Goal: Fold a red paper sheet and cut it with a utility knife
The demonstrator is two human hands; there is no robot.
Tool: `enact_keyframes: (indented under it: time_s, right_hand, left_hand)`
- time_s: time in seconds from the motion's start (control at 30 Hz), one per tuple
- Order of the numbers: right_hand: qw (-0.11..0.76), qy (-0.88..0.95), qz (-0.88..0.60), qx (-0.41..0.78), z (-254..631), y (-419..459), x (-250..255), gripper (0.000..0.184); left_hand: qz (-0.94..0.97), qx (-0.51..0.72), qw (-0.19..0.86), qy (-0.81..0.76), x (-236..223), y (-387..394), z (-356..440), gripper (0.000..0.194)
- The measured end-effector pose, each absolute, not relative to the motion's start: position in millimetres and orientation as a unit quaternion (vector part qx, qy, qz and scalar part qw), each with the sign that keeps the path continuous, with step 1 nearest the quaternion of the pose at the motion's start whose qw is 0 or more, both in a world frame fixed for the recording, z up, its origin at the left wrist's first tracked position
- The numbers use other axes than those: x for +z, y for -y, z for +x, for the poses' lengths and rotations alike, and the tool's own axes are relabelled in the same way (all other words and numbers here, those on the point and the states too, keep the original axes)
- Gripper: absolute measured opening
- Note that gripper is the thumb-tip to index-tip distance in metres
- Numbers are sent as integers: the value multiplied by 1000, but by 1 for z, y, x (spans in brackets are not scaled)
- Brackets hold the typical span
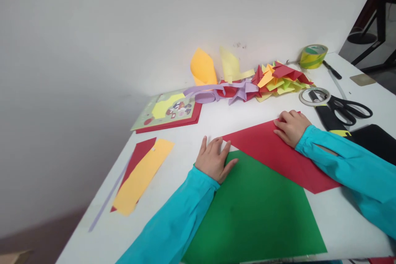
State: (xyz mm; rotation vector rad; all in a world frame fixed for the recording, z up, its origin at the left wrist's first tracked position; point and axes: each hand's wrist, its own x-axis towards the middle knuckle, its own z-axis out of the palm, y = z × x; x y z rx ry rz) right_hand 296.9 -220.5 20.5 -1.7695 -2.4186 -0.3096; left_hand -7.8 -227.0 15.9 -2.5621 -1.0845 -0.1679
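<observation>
Green paper [262, 214] foremost | red paper [272, 152] beyond | left hand [214, 159]: splayed at red corner | right hand [291, 128]: atop, grip unclear

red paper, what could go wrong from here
The red paper meets the green paper along one edge, so sliding one might shift the other. The right hand rests on the red paper near its far edge and could crease it. The scissors lie near the right sleeve, which might nudge them.

Right fingers [282, 125] touch red paper [275, 152] while left fingers [215, 144] spread at green paper's [258, 214] corner.
</observation>
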Motion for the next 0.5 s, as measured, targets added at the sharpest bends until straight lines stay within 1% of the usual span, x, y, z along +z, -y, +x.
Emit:
enact_keyframes:
  time_s: [0.33, 0.5]
  right_hand:
    - [58, 799, -591, -99, 296, 221, 22, 36]
    - [49, 798, -594, -93, 295, 222, 25, 36]
  left_hand:
    - [-932, -118, 135, 314, 24, 255, 19, 56]
    - [-938, -142, 115, 295, 25, 264, 31, 59]
